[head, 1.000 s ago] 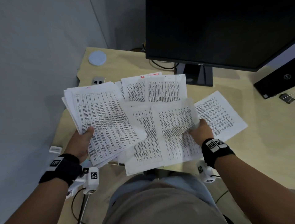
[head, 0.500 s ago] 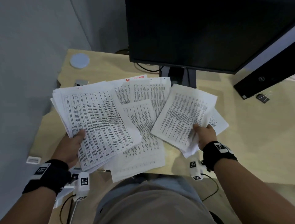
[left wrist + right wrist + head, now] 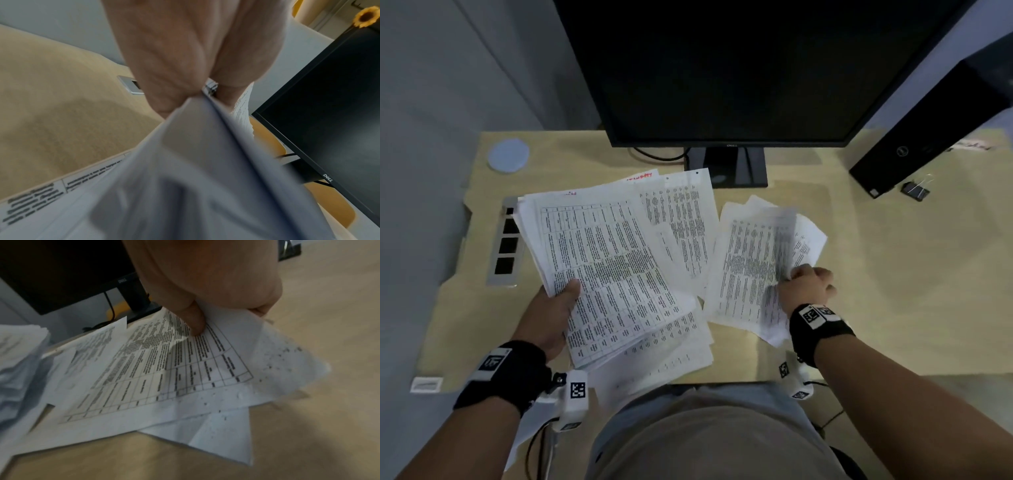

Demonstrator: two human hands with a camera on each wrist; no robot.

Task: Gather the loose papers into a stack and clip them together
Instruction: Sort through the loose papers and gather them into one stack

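My left hand point(image 3: 558, 305) grips a thick stack of printed papers point(image 3: 602, 270) above the desk's left side, thumb on top; the left wrist view shows the fingers point(image 3: 174, 68) pinching the stack's edge point(image 3: 205, 146). My right hand point(image 3: 806, 286) holds a few loose sheets point(image 3: 750, 267) lifted off the desk, its thumb point(image 3: 194, 321) pressed on the top sheet point(image 3: 164, 369). More loose sheets point(image 3: 681, 226) lie on the desk between the two bundles. A black binder clip point(image 3: 914, 190) lies far right beside the computer.
A dark monitor point(image 3: 722, 68) on its stand point(image 3: 726, 166) rises behind the papers. A black computer case point(image 3: 928, 130) lies at the right. A round white disc point(image 3: 508, 155) and a socket panel point(image 3: 505, 243) sit at the desk's left. The wooden desk point(image 3: 893, 274) extends right.
My right hand has gathered the sheets from the desk's right side and lifted them. The view has shifted, bringing the clip and computer into sight. The left hand keeps its stack.
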